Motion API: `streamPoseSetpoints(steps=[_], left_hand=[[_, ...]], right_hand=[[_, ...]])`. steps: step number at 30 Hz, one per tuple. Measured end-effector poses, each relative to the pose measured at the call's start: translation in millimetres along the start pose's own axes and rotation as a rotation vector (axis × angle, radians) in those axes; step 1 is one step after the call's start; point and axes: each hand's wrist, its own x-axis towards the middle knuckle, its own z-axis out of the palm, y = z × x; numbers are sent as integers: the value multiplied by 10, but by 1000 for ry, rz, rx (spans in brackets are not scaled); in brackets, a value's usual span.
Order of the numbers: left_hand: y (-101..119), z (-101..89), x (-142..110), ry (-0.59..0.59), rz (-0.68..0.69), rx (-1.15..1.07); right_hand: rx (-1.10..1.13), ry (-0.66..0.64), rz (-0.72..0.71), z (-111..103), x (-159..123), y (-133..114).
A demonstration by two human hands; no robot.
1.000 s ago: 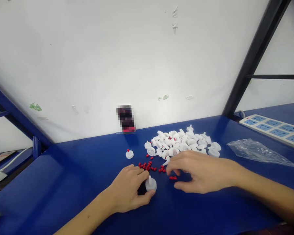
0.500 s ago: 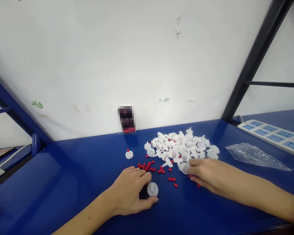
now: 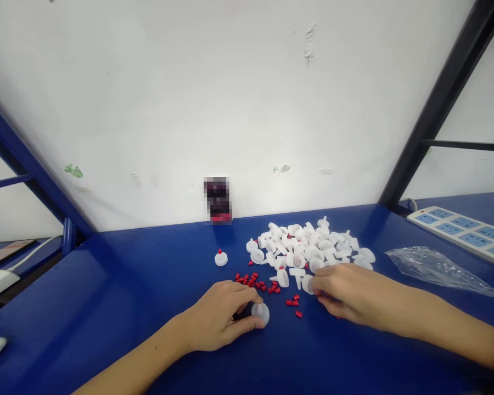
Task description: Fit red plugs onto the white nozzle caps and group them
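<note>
1. Pinching translucent cap [image 3: 262, 314] between thumb and finger: left hand [image 3: 220, 317], near table [image 3: 181, 365] front.
2. Right hand [image 3: 349, 286] at white cap [image 3: 307, 284], pile's [image 3: 313, 241] near edge; fingertips partly hidden, grip can't tell.
3. Red pieces [image 3: 251, 283] scattered between hands and pile.
4. Clear bag [image 3: 436, 267] right of pile.

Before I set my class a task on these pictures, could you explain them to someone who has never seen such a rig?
There is no robot: a person works bare-handed, seen by one camera worn on the head, looking forward and down. On the blue table lie a heap of white spouted caps, small red pieces, a clear plastic bag and a power strip. The left hand holds a translucent cap between thumb and finger. The right hand is at the heap's near edge; its exact grip is hidden.
</note>
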Motion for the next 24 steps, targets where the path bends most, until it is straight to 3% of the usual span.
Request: streamPoseSetpoints(steps=[6, 9, 12, 17, 24], left_hand=[[-19, 22, -9, 13, 7, -16], [-22, 27, -10, 20, -7, -29], [-27, 29, -11, 25, -15, -45], [-63, 49, 8, 39, -35, -100], [-90, 62, 29, 2, -60, -113]], right_hand=[[288, 110, -13, -153, 87, -130], [567, 233, -22, -121, 237, -237], [730, 232, -51, -29, 415, -336], [673, 98, -168, 73, 594, -428], [580, 64, -150, 105, 600, -451]])
